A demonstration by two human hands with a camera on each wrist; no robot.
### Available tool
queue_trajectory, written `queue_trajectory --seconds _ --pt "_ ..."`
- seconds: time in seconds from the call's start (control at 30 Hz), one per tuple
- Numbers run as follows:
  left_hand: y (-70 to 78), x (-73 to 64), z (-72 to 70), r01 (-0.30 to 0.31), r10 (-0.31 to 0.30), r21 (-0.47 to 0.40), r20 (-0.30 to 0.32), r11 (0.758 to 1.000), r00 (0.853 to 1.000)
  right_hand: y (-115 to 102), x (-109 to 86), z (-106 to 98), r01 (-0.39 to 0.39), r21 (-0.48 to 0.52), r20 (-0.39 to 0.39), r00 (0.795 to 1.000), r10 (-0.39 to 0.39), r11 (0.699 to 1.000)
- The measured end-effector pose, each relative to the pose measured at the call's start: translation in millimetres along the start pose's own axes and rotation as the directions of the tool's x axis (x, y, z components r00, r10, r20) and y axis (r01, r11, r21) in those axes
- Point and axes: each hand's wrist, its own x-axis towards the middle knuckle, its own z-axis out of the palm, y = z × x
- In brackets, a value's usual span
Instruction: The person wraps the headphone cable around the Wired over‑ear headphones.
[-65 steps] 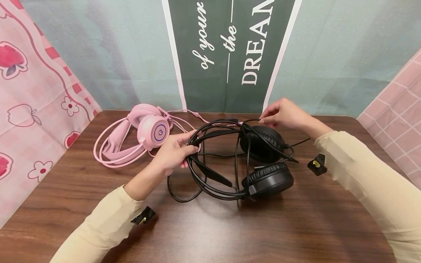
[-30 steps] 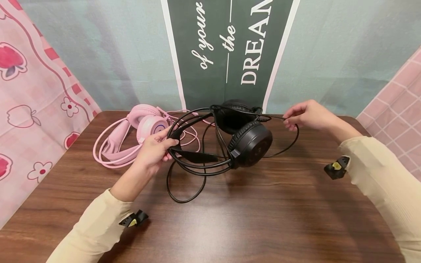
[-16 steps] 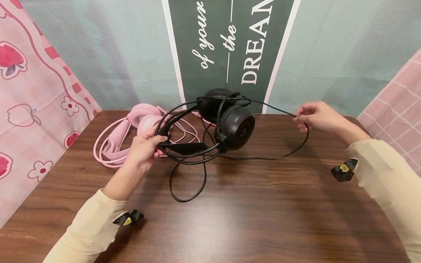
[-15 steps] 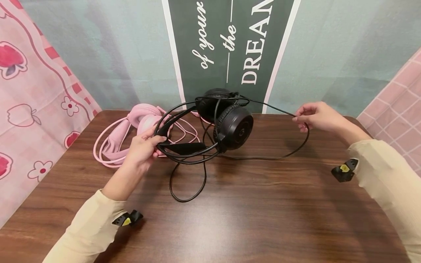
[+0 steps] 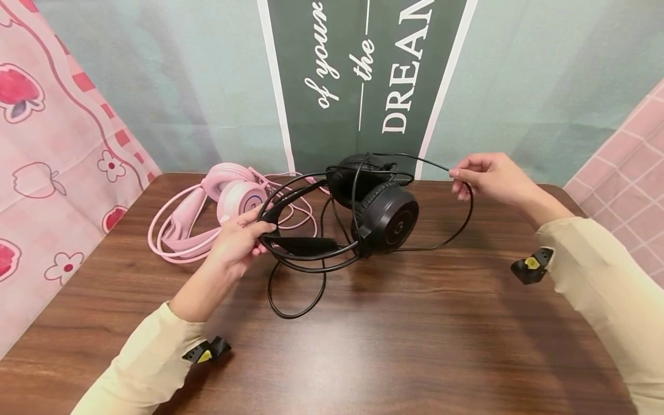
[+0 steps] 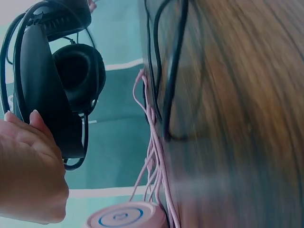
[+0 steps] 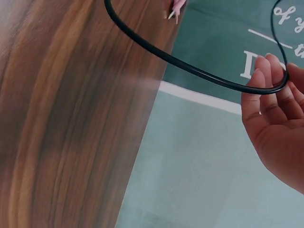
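Black over-ear headphones (image 5: 389, 222) are held up above the table, ear cups toward the right. My left hand (image 5: 236, 239) grips them by the headband, thumb on top; the left wrist view shows that hand (image 6: 31, 166) beside the dark band. Between thumb and fingers my right hand (image 5: 487, 176) pinches the headphones' black cable (image 5: 469, 213), which sags in a loop below it. In the right wrist view the cable (image 7: 199, 73) runs across the fingers of the right hand (image 7: 278, 109). Part of the cable still crosses the ear cups, and another loop (image 5: 295, 316) lies on the table.
Pink headphones (image 5: 241, 202) with a bundled pink cable (image 5: 306, 210) lie at the back left, partly behind my left hand. The brown wooden table (image 5: 337, 357) ends at a fabric backdrop (image 5: 358, 86) with white lettering. Patterned pink cloths flank both sides.
Over two seconds the black headphones were raised and turned, and my right hand drew the cable out to the right. In the last half second headphones shifted slightly right and down; right hand moved left.
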Motion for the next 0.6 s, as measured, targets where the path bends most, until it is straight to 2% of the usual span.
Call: queue_trajectory --seconds 0.2,0.43,0.6 --pt "-3.6 -2.9 8.0 0.015 -0.014 -0.014 0.022 1.000 1.000 -10 6.3 9 0.067 0.038 0.000 0.998 -0.067 0.997" --pt "-7.4 -5.3 17.7 0.037 -0.037 -0.009 0.041 0.999 0.998 -19 12.0 21 0.080 0.039 0.038 0.996 -0.081 0.996" --pt "-9.9 -7.2 23.3 0.062 -0.063 0.020 0.067 0.998 0.996 -22 14.9 28 0.097 -0.055 0.009 0.995 -0.097 0.994"
